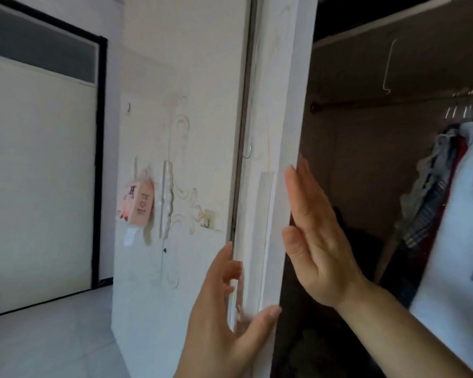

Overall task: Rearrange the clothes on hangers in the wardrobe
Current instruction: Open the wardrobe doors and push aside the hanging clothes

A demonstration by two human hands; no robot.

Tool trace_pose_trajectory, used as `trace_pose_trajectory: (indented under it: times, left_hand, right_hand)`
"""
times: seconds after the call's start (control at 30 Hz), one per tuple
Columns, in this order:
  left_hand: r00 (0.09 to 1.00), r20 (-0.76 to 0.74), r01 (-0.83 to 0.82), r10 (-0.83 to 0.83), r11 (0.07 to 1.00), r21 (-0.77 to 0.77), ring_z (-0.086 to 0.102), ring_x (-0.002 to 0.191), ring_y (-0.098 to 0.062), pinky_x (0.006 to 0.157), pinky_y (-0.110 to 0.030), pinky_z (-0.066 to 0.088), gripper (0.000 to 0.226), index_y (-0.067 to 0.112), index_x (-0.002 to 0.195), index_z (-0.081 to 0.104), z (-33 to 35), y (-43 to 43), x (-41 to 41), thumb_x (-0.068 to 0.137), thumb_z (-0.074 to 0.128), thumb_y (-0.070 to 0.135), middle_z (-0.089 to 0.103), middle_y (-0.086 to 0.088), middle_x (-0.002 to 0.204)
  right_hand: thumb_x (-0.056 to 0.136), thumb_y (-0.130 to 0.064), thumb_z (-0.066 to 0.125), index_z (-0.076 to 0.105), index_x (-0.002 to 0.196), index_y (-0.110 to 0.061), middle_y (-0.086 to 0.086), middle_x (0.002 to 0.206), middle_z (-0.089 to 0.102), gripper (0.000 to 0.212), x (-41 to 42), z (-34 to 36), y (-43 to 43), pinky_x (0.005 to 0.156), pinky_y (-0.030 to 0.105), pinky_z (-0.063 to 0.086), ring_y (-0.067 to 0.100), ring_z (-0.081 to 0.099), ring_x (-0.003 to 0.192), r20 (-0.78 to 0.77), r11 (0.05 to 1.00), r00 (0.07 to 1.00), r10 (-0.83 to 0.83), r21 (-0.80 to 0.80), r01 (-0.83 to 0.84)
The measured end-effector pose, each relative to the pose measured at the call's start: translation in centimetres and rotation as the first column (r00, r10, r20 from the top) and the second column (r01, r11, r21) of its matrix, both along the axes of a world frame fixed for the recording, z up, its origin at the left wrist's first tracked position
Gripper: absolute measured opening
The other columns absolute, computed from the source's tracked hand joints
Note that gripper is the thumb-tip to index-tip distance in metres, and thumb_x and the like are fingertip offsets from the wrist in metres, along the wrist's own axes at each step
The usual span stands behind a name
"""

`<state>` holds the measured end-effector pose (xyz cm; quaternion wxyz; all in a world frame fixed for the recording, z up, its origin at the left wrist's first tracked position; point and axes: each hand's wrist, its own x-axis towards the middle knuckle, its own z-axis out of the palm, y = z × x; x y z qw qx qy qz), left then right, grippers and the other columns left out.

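A white wardrobe door point(276, 105) stands edge-on in the middle of the view. My left hand point(224, 309) rests against its lower edge, fingers apart, thumb on the near side. My right hand point(314, 236) lies flat with fingers straight along the door's inner edge, holding nothing. Inside the dark wardrobe a rail point(380, 103) runs across, with several clothes on hangers point(448, 186) bunched at the far right: a white garment, a plaid one, a red one. One bare wire hanger point(388, 66) hangs higher up.
To the left is the closed wardrobe door point(180, 132) with swirl decoration, a long handle point(165, 197) and a pink tag point(137, 203) hanging on it. A black-framed room door point(41, 173) stands at the far left. Light floor tiles point(47, 342) lie below.
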<state>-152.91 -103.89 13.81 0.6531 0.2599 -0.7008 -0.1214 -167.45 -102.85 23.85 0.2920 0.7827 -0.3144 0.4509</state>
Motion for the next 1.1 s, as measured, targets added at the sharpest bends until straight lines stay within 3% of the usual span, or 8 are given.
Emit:
trace_pose_trajectory:
  times: [0.1,0.23,0.33,0.47,0.67,0.8,0.93,1.1]
  left_hand:
    - [0.942,0.058,-0.309,0.330,0.923,-0.228,0.043,0.122,-0.004,0.096,-0.024,0.044,0.069,0.030,0.134,0.035,0.5,0.1,2.8,0.076,0.053,0.061,0.044,0.013,0.136]
    - [0.805,0.020,-0.509,0.593,0.708,-0.490,0.039,0.125,-0.026,0.092,-0.056,0.046,0.048,0.014,0.130,0.038,1.0,-0.2,6.1,0.094,0.034,0.045,0.040,-0.009,0.135]
    - [0.677,0.005,-0.621,0.736,0.575,-0.533,0.038,0.127,-0.027,0.095,-0.054,0.040,0.042,0.013,0.129,0.039,0.5,-1.2,8.9,0.090,0.044,0.026,0.037,-0.010,0.135]
    - [0.487,0.064,-0.668,0.871,0.419,-0.615,0.035,0.131,-0.028,0.103,-0.053,0.032,0.054,0.017,0.134,0.039,0.4,-2.6,12.6,0.082,0.051,0.013,0.033,-0.008,0.142]
    - [0.358,0.170,-0.695,0.918,0.383,-0.608,0.030,0.132,-0.030,0.107,-0.051,0.020,0.059,0.013,0.134,0.042,1.0,-4.6,16.2,0.077,0.035,0.001,0.032,-0.005,0.144]
    - [0.321,0.231,-0.680,0.919,0.393,-0.619,0.033,0.132,-0.040,0.107,-0.054,0.021,0.055,0.002,0.128,0.053,0.8,-6.5,17.2,0.077,0.033,-0.001,0.042,-0.012,0.141]
    - [0.181,0.382,-0.687,0.906,0.394,-0.611,0.026,0.137,-0.035,0.105,-0.054,0.021,0.059,0.005,0.132,0.050,-0.3,-8.5,18.2,0.074,0.058,0.011,0.040,-0.010,0.144]
    - [0.166,0.451,-0.702,0.877,0.426,-0.571,0.021,0.137,-0.028,0.107,-0.053,0.018,0.067,0.011,0.135,0.048,-0.1,-10.7,19.8,0.073,0.069,0.029,0.036,-0.009,0.146]
  right_hand:
    - [0.100,-0.044,0.015,0.005,0.144,-0.017,0.000,0.154,0.008,0.053,3.3,0.0,-1.3,0.116,0.044,0.015,0.022,0.010,0.144,-0.004,0.995,0.995,0.102,-0.011,-0.102]
    - [0.099,-0.046,0.019,0.005,0.143,-0.023,0.002,0.154,0.006,0.052,7.9,0.1,-3.1,0.115,0.046,0.019,0.023,0.010,0.144,0.014,0.975,0.975,0.222,0.014,-0.222]
    - [0.096,-0.044,0.028,0.008,0.144,-0.019,0.001,0.153,0.008,0.057,10.8,0.3,-4.7,0.113,0.051,0.024,0.026,0.012,0.144,0.037,0.961,0.961,0.273,0.035,-0.275]
    - [0.096,-0.040,0.036,0.013,0.143,-0.016,0.001,0.151,0.011,0.058,13.9,0.2,-7.2,0.116,0.039,0.016,0.023,0.011,0.143,0.045,0.962,0.962,0.270,0.022,-0.271]
    - [0.092,-0.036,0.046,0.013,0.139,-0.028,0.003,0.150,0.010,0.058,16.8,-0.8,-11.5,0.113,0.040,0.013,0.035,0.011,0.142,0.118,0.983,0.982,0.146,0.094,-0.157]
    - [0.091,-0.029,0.056,0.010,0.139,-0.031,0.011,0.154,0.015,0.066,18.1,-1.2,-13.8,0.111,0.051,0.020,0.037,0.008,0.142,0.110,0.983,0.992,0.064,0.167,-0.082]
    - [0.089,-0.031,0.059,0.021,0.144,-0.029,0.010,0.155,0.016,0.066,19.3,-1.0,-15.4,0.106,0.057,0.026,0.037,0.011,0.142,0.067,0.983,0.998,0.004,0.183,-0.016]
    - [0.089,-0.035,0.057,0.018,0.145,-0.033,0.003,0.157,0.008,0.068,19.8,-1.4,-17.5,0.105,0.057,0.026,0.032,0.007,0.143,-0.004,0.976,0.998,-0.069,0.208,0.069]
